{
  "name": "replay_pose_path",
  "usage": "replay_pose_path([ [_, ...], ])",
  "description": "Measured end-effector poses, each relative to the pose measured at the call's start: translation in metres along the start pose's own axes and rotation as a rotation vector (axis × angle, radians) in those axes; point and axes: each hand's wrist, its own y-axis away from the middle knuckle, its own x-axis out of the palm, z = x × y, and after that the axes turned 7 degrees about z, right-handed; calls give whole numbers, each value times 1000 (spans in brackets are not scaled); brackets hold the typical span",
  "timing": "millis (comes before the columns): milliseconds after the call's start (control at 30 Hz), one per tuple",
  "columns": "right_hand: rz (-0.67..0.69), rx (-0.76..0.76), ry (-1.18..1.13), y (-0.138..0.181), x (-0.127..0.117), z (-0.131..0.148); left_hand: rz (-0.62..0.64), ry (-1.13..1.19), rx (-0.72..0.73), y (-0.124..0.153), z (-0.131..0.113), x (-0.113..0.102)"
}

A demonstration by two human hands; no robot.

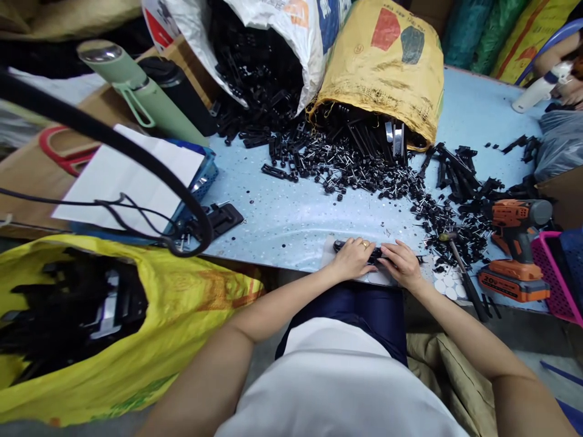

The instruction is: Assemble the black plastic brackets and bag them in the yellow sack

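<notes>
Blue tabletop (273, 221) — hands (354, 260) (403, 266) close, gripping black part (376, 254)

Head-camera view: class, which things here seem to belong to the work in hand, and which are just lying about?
Likely in the work:
black part, at the left hand and right hand
loose pinned pieces
hammer and cordless power tool, unheld but close by

Probably lying about:
green flask
black tumbler
white paper

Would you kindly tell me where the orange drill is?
In the head view, the orange drill is at the right, by the near edge of the blue table, between the hammer and pink basket.
</notes>
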Motion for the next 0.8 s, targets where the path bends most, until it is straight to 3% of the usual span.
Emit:
replay_pose_path([
  [200,44,-104,94,9,2,-11,0,9,-65,0,-5,1],
  [433,256,-353,129,-5,-10,-35,15,-3,-14,0,-1,-1],
  [667,229,-89,440,1,-22,-31,13,-181,-3,8,11,-9],
  [800,210,-148,369,-4,-35,-21,-64,-126,18,8,23,-11],
])
